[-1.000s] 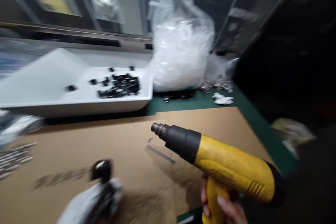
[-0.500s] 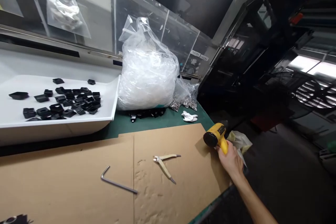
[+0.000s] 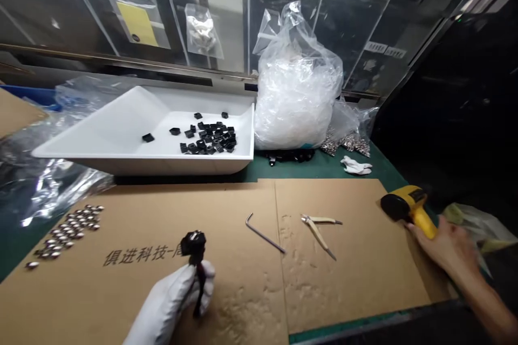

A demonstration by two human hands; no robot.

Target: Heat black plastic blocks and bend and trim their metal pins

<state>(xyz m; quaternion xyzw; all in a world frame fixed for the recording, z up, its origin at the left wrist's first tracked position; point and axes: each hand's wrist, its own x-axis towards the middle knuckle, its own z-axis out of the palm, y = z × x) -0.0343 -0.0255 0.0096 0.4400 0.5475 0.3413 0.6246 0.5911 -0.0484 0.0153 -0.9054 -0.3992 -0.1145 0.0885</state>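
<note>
Head view: gloved left-hand fingers (image 3: 204,285) pinch a small black fitting (image 3: 193,243) upright on a thin stem, seemingly held up clear of the cardboard sheet (image 3: 238,310). Bare right-hand fingers (image 3: 421,233) close on the grip of a yellow heat gun (image 3: 407,204) at the sheet's right edge. Between them, an Allen key (image 3: 263,233) and cream-handled pliers (image 3: 318,232) lie within apparent easy reach, open cardboard around them. Metal studs (image 3: 67,234) sit left; a white tray (image 3: 162,164) stands behind on the green table (image 3: 388,175).
</note>
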